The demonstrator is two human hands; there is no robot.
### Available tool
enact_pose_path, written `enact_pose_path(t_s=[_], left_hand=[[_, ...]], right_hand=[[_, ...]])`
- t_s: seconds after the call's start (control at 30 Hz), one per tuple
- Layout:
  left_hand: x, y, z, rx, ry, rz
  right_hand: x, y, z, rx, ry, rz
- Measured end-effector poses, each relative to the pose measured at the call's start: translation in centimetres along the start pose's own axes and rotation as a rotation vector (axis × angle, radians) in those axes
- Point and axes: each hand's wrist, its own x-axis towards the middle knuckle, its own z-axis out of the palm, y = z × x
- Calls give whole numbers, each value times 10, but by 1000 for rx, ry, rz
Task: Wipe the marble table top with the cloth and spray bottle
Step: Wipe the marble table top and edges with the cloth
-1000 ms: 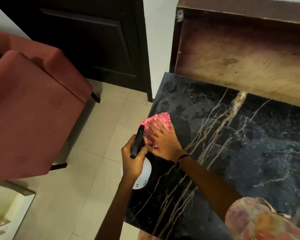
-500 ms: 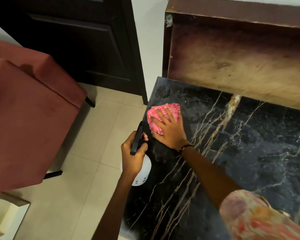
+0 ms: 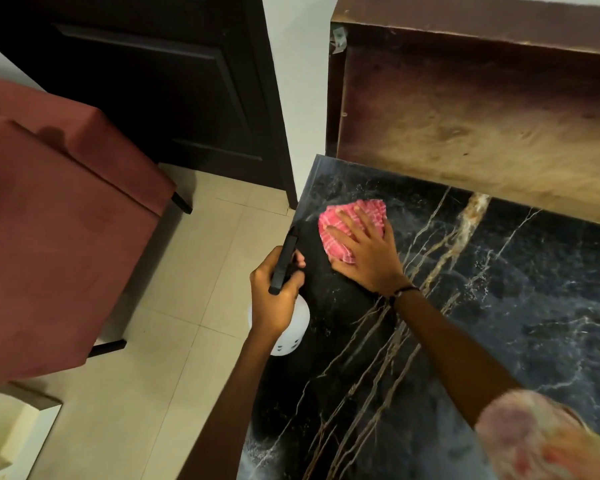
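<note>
Right hand presses flat on my crumpled pink striped cloth at black marble desk's 10 o'clock corner; left hand fingers grip white round spray bottle.

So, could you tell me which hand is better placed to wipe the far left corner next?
The right hand: it already lies flat on the pink cloth near that corner of the marble top. The left hand has its grip on the spray bottle.
</note>
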Motion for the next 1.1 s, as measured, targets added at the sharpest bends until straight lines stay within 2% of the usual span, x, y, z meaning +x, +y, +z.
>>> enact_pose_path(t_s=[0.13,0.27,0.37,0.5,0.63,0.7,0.8,0.9,0.97,1.1], left_hand=[[8,-2,4,29,-5,25],[16,1,12,14,-4,-3],[20,3,17,12,-39,3],[24,3,18,0,-75,21],[26,-1,18,16,-73,63],[26,-2,19,38,-62,66],[27,-2,22,64,-45,62],[25,-1,25,86,-42,93],[25,-1,26,97,-48,115],[26,0,26,105,-68,94]], right_hand=[[46,-32,0,29,20,29],[26,-51,10,43,79,-162],[0,-24,15,7,125,-225],[8,21,4,-11,115,-39],[60,13,-6,29,76,120],[77,-5,-4,27,57,100],[70,-26,8,8,46,-51],[41,-9,11,8,130,-117],[24,19,6,-1,168,-67],[37,66,-5,-12,119,150]])
